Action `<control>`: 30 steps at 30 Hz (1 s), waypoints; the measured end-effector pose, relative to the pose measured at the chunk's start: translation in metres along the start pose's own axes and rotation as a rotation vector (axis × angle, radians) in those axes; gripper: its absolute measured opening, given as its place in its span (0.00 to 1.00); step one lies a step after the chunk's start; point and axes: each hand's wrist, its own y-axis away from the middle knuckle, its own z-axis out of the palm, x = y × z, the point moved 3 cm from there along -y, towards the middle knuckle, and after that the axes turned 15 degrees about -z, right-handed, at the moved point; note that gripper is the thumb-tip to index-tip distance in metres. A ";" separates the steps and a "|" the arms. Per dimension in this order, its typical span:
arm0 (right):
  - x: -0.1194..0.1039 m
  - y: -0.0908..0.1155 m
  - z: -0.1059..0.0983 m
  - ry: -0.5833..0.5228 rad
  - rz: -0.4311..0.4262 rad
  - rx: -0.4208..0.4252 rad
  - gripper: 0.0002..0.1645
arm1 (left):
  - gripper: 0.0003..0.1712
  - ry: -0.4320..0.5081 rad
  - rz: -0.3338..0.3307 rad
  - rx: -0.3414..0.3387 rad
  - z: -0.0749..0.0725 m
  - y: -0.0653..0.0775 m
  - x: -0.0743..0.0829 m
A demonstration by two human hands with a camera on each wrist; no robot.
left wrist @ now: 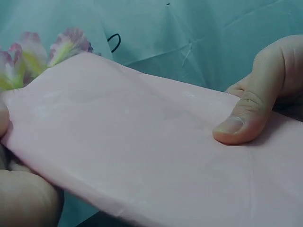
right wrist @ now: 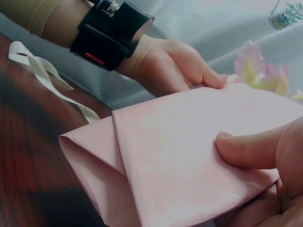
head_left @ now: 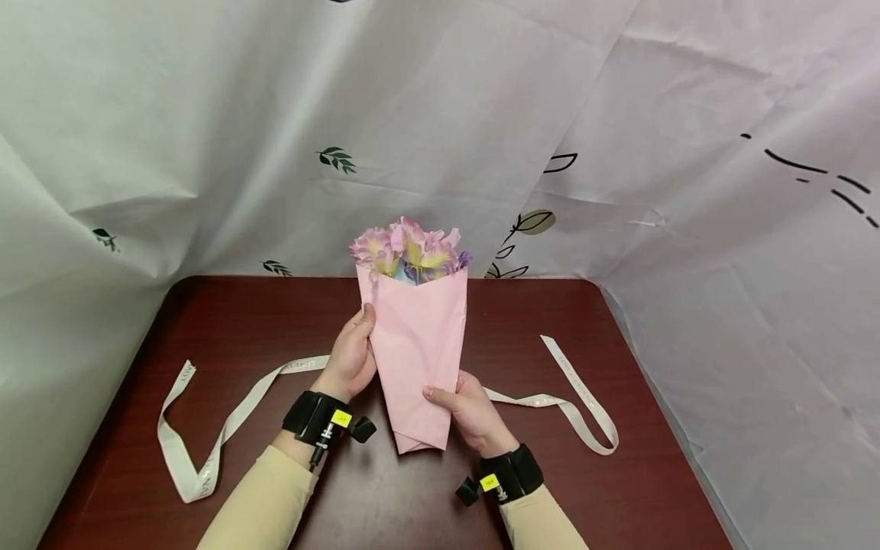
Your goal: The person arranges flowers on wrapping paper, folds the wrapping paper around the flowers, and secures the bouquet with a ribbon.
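Observation:
A bouquet wrapped in pink paper is held up over the table, with pink and yellow flowers showing at its top. My left hand grips its left edge near the upper part, thumb along the front. Lower down on the right side, my right hand holds the wrap with the thumb pressed on the front and fingers behind. In the right wrist view the paper's folded lower end shows an overlapping flap. The stems are hidden inside the wrap.
A white printed ribbon lies on the dark red table to the left, and another visible ribbon stretch curls to the right; its middle passes out of sight behind the hands and bouquet. A pale printed cloth hangs around the table.

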 end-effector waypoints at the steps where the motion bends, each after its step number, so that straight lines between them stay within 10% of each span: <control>1: 0.000 0.000 -0.001 -0.001 -0.003 0.015 0.21 | 0.34 -0.019 -0.005 0.000 0.001 0.001 -0.003; 7: -0.002 -0.006 -0.007 -0.039 -0.032 0.150 0.17 | 0.31 -0.208 -0.109 -0.067 0.009 0.014 -0.034; 17: -0.008 -0.012 -0.006 -0.058 -0.075 0.215 0.18 | 0.33 -0.240 -0.125 -0.077 0.008 0.025 -0.055; 25: -0.010 -0.018 -0.010 -0.033 -0.131 0.301 0.17 | 0.27 -0.382 -0.074 0.293 -0.005 0.031 -0.061; 30: -0.012 -0.021 -0.012 -0.020 -0.136 0.327 0.18 | 0.21 -0.445 -0.039 0.394 -0.003 0.040 -0.061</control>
